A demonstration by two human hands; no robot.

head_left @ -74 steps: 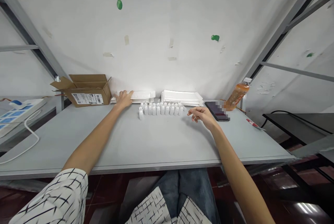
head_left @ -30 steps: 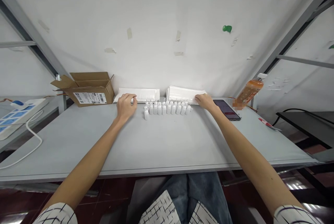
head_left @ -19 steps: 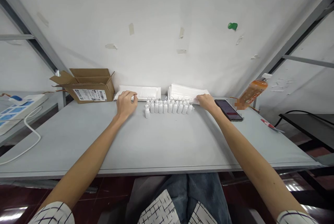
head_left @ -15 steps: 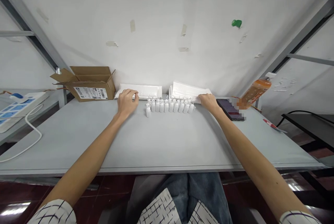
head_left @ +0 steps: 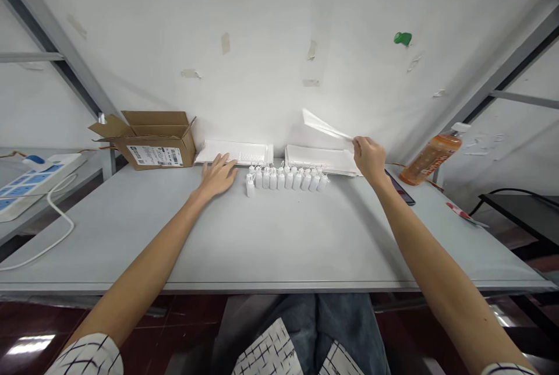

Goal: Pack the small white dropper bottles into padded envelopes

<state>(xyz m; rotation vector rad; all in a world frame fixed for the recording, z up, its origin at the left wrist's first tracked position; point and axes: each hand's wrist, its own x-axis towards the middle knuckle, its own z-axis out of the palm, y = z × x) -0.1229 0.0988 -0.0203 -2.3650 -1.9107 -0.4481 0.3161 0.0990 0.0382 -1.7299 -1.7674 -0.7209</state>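
My right hand [head_left: 369,156] is closed on the right end of a flat white packet [head_left: 325,126], which is lifted and tilted above a stack of similar white packets [head_left: 321,158]. My left hand [head_left: 217,176] has its fingers spread, beside the front edge of another pile of white packets [head_left: 236,152]; whether it touches them I cannot tell. Between the hands, several small white bottles [head_left: 286,180] stand upright in rows, with one bottle [head_left: 250,188] a little forward at the left end.
An open cardboard box [head_left: 157,142] stands at the back left. On the right are a phone [head_left: 400,190], partly behind my wrist, an orange drink bottle [head_left: 432,156] and a red-and-white item [head_left: 465,213]. A power strip [head_left: 32,180] with a white cable lies left.
My right hand has risen and moved right, lifting a white packet off the right stack. The fingers of my left hand have spread out and lowered slightly.
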